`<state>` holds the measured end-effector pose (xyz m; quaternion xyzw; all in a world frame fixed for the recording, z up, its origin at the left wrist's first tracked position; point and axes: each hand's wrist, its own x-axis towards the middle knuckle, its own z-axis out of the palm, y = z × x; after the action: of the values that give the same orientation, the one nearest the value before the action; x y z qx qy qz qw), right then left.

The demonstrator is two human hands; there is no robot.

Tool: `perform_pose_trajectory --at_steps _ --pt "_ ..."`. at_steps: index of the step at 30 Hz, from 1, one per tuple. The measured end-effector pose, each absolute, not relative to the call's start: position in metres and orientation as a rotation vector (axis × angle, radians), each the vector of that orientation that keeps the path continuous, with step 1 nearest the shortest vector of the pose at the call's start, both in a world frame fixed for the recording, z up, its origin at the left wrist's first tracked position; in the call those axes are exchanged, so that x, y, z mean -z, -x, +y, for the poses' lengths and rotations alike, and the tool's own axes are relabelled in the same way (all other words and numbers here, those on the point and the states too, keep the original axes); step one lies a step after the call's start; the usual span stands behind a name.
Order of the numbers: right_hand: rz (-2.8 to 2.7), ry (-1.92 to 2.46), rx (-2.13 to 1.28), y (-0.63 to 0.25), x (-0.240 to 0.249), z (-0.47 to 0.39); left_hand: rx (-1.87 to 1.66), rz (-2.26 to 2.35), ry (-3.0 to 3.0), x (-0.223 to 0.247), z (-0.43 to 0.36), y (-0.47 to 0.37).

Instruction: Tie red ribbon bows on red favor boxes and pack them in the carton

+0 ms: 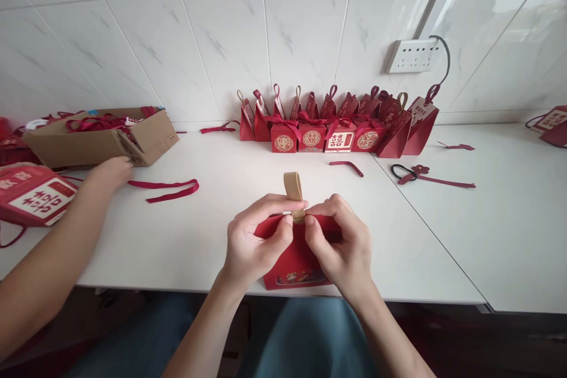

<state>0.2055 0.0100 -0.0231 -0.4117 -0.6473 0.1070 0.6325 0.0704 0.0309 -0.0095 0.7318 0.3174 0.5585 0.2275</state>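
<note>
The left hand [261,233] and the right hand [341,236] meet at the top of a red box [303,257] near the front edge of the white desk [411,248], the fingers of each pinched on the base of a tan strap loop [293,187] that stands up from it. Behind it, a cluster of red gift boxes [312,137] lines the tiled wall [221,41], while at the left another person's hand [113,172] is at an open cardboard carton [88,144].
</note>
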Motion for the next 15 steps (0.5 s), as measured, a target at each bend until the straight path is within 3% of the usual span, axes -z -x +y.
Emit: perform_pose_trajectory --at_steps 15 --pt "-1.505 0.978 -0.288 -0.2078 0.0256 0.0087 -1.423 0.845 -1.939 0.0128 0.0331 -0.0654"
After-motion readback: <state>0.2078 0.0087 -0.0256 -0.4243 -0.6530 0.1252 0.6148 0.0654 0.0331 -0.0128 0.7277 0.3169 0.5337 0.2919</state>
